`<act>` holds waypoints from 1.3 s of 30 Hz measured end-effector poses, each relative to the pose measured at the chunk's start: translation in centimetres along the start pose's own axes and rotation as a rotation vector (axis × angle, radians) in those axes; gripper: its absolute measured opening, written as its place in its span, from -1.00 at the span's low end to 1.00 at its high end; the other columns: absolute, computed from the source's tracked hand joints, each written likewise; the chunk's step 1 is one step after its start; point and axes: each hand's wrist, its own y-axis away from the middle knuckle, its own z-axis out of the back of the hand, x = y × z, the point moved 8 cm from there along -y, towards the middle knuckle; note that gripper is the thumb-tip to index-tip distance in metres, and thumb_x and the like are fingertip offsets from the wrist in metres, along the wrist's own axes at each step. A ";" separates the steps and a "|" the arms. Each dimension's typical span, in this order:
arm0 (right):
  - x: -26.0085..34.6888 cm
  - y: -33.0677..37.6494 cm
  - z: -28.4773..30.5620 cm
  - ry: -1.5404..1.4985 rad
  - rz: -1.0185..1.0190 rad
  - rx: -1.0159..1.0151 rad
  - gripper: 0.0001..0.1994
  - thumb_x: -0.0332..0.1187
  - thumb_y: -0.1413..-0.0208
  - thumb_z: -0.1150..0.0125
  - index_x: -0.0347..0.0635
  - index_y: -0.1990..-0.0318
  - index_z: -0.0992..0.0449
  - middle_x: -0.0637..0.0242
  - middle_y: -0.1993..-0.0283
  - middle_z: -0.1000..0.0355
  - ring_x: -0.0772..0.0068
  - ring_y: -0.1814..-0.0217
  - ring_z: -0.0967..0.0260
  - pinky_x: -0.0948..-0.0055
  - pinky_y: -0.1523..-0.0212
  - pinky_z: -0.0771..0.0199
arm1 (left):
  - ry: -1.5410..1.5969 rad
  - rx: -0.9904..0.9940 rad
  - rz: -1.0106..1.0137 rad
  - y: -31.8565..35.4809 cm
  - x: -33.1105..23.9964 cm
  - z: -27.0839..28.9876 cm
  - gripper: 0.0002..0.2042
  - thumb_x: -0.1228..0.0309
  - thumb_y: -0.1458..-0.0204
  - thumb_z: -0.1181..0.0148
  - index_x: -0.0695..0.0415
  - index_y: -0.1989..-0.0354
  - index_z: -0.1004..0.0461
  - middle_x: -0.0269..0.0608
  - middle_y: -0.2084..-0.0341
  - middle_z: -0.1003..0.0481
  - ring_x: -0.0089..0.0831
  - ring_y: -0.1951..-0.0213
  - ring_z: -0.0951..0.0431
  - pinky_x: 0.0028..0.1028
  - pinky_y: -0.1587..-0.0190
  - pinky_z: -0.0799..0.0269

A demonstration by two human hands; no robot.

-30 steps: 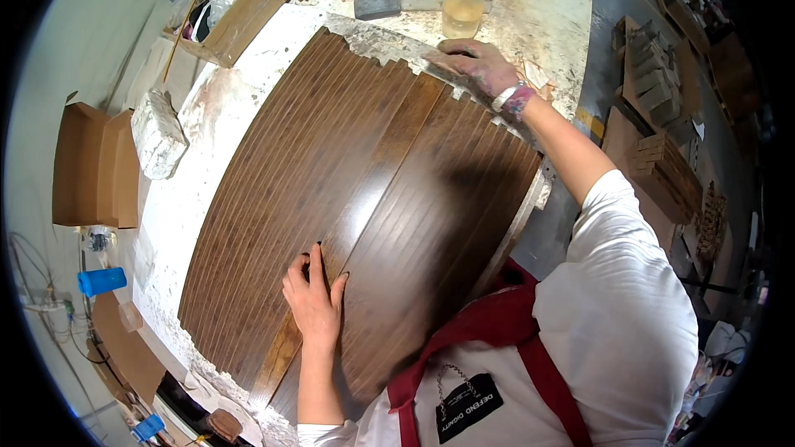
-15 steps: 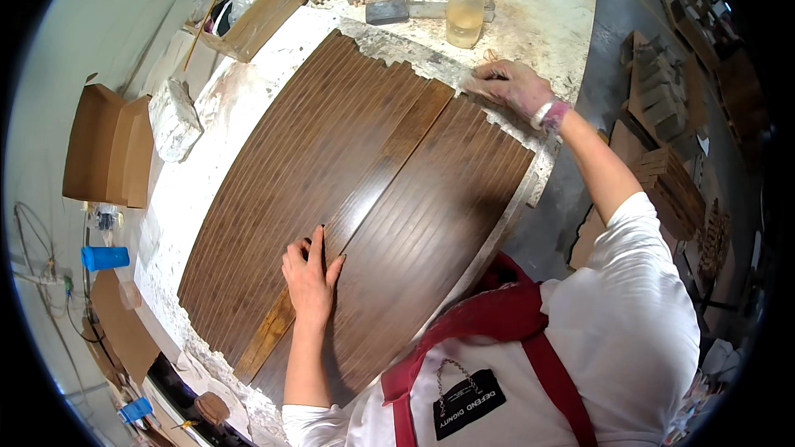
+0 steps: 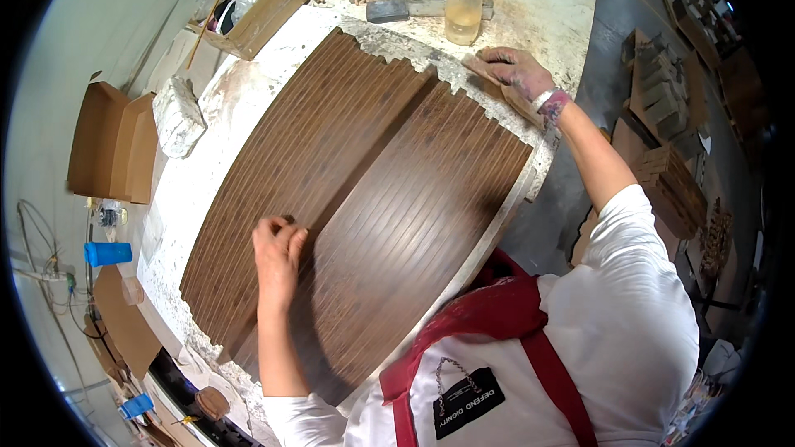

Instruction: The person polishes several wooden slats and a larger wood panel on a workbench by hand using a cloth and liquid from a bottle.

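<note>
Brown wooden planks lie side by side in a broad panel on the table, their ends stepped. A darker strip runs lengthwise through them; whether it is a tilted plank or a gap, I cannot tell. My left hand is closed beside this strip, fingers curled over the planks; anything in its grasp is hidden. Past the panel's far right end, my right hand is closed on a flat tan piece, mostly covered by the fingers. That hand is stained dark and purplish.
The white, spattered table carries a bottle of yellowish liquid and a grey block. A wooden box of odds and ends, a white lump and a cardboard box stand left. Stacked wood is at right.
My left hand has moved left and curled its fingers. The lighter orange-brown plank face in the middle now shows as a narrower dark strip. The right hand's tan piece shows more clearly.
</note>
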 end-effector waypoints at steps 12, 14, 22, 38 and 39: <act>1.8 -7.4 -8.6 0.374 -0.014 -0.059 -0.45 0.13 -0.05 -0.23 -0.02 -0.08 -0.53 0.21 0.10 -0.55 0.29 0.07 -0.47 0.40 0.01 -0.43 | -0.090 -0.034 0.101 -1.0 2.0 -3.5 -0.47 0.27 -0.02 -0.32 -0.04 -0.22 -0.41 -0.13 0.07 -0.31 -0.15 -0.02 -0.31 -0.18 -0.15 -0.21; 1.7 -5.8 -8.0 0.381 -0.059 0.036 -0.46 0.12 -0.05 -0.24 -0.05 -0.06 -0.54 0.20 0.08 -0.55 0.28 0.04 -0.47 0.39 -0.02 -0.42 | -0.089 -0.060 0.116 -0.3 2.3 -3.4 -0.48 0.28 -0.01 -0.32 -0.04 -0.21 -0.42 -0.14 0.07 -0.31 -0.16 -0.02 -0.31 -0.20 -0.15 -0.21; 8.0 -2.9 -11.7 0.240 0.340 0.247 -0.52 -0.08 -0.07 -0.23 -0.26 -0.04 -0.53 0.19 -0.05 -0.50 0.33 -0.05 -0.43 0.44 -0.09 -0.37 | -0.097 -0.228 0.067 1.2 3.4 -2.3 -0.50 0.23 0.08 -0.35 -0.12 -0.12 -0.47 -0.08 0.10 -0.42 -0.09 0.02 -0.41 -0.11 -0.02 -0.35; 31.4 30.5 -68.9 0.395 1.318 1.271 -0.77 -0.34 -0.07 -0.25 0.14 0.09 -0.60 0.33 0.11 -0.46 0.27 0.00 -0.42 0.37 -0.01 -0.44 | 0.586 -0.565 -0.127 0.1 4.8 -5.8 -0.72 0.22 -0.22 0.02 0.14 0.07 -0.43 -0.11 0.20 -0.40 -0.23 0.13 -0.37 -0.24 0.07 -0.29; 30.5 31.7 -70.3 0.442 1.394 1.334 -0.79 -0.33 -0.04 -0.26 0.13 0.14 -0.61 0.32 0.16 -0.47 0.24 0.03 -0.43 0.33 0.03 -0.45 | 0.684 -0.504 -0.109 -0.3 5.5 -6.7 -0.70 0.19 -0.24 0.03 0.12 0.02 -0.42 -0.13 0.13 -0.40 -0.26 0.08 -0.36 -0.26 0.02 -0.28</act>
